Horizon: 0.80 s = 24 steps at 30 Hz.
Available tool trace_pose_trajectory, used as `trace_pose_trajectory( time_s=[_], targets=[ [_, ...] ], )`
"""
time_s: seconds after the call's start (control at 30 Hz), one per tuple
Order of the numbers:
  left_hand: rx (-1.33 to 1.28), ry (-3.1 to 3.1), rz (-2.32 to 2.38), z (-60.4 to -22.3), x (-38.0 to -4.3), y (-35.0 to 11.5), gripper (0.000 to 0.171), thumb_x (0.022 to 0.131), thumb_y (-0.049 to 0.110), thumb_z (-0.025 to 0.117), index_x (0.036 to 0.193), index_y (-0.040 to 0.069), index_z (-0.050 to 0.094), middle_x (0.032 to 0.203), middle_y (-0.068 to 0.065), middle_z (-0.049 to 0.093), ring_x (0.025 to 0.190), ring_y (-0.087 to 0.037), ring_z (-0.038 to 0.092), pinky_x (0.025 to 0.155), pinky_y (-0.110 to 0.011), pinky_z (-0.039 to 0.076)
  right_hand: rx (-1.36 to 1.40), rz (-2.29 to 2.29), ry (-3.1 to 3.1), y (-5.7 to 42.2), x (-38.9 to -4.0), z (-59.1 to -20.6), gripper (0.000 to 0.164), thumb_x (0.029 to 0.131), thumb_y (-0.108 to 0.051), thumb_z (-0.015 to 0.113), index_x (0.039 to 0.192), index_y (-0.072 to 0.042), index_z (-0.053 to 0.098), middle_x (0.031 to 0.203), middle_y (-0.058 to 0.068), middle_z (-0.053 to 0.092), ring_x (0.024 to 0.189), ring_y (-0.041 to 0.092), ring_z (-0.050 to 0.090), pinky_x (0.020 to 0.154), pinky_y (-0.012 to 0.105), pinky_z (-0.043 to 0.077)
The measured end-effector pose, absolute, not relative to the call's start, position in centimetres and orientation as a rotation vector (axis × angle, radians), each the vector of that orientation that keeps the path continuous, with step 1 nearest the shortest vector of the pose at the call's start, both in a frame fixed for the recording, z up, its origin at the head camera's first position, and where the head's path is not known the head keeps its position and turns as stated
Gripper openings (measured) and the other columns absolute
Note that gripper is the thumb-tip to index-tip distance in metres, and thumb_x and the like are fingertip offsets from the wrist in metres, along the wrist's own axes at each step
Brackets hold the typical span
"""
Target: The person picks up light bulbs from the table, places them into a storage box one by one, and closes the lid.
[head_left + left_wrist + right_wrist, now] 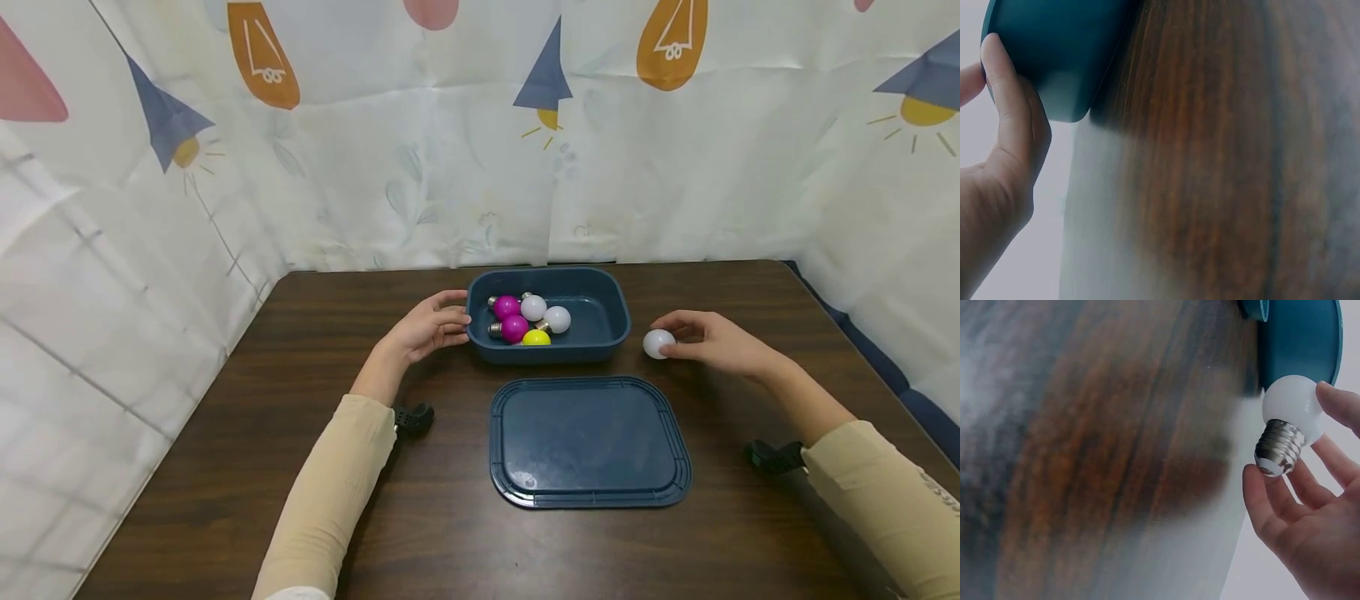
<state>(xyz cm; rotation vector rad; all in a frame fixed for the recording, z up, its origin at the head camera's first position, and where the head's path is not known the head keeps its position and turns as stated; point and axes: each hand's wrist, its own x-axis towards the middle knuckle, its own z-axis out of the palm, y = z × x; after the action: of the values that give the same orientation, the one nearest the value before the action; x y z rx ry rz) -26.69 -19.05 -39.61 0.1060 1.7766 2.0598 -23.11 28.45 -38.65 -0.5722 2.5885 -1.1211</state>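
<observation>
My right hand (716, 340) pinches a white round light bulb (657, 343) just right of the dark blue box (600, 353). The right wrist view shows this bulb's silver screw base (1279, 447) pointing toward the fingers, with the thumb on its white globe. At the box's left end, fingers of my left hand (426, 327) touch the outside near the rim, fairly straight. Inside the box, toward its left half, lie several bulbs: two magenta bulbs (514, 328), two white bulbs (557, 319) and a yellow bulb (536, 337).
A dark blue lid (590, 442) lies flat on the brown wooden table (450, 533), just in front of the box. Behind the table's far edge hangs a white patterned curtain (465, 183). Black straps (776, 457) sit at both wrists.
</observation>
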Motion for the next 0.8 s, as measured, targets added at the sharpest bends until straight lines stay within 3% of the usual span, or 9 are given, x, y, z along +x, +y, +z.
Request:
trace_pose_trajectory(
  time_s=[0.37, 0.8],
  targets=[
    [0.112, 1.790, 2.055, -39.6, -26.6, -18.9, 0.061, 0.102, -0.003, 0.056, 0.157, 0.006, 0.030, 0.134, -0.027, 0.053, 0.089, -0.018, 0.069, 0.079, -0.030, 0.060, -0.572, -1.139, 2.594, 28.6, -22.9, -37.6, 0.044, 0.102, -0.030, 0.069, 0.139, -0.007, 0.060, 0.133, 0.014, 0.060, 0.115, 0.030, 0.055, 0.088, 0.042, 0.050],
    [0.116, 1.778, 2.064, -39.5, -26.5, -18.9, 0.061, 0.102, -0.002, 0.056, 0.157, 0.006, 0.030, 0.132, -0.028, 0.053, 0.088, -0.019, 0.069, 0.079, -0.030, 0.060, -0.654, -1.087, 2.638, 28.1, -23.2, -36.3, 0.040, 0.103, -0.028, 0.067, 0.137, -0.008, 0.061, 0.130, 0.013, 0.062, 0.114, 0.029, 0.056, 0.088, 0.045, 0.049]
  ],
)
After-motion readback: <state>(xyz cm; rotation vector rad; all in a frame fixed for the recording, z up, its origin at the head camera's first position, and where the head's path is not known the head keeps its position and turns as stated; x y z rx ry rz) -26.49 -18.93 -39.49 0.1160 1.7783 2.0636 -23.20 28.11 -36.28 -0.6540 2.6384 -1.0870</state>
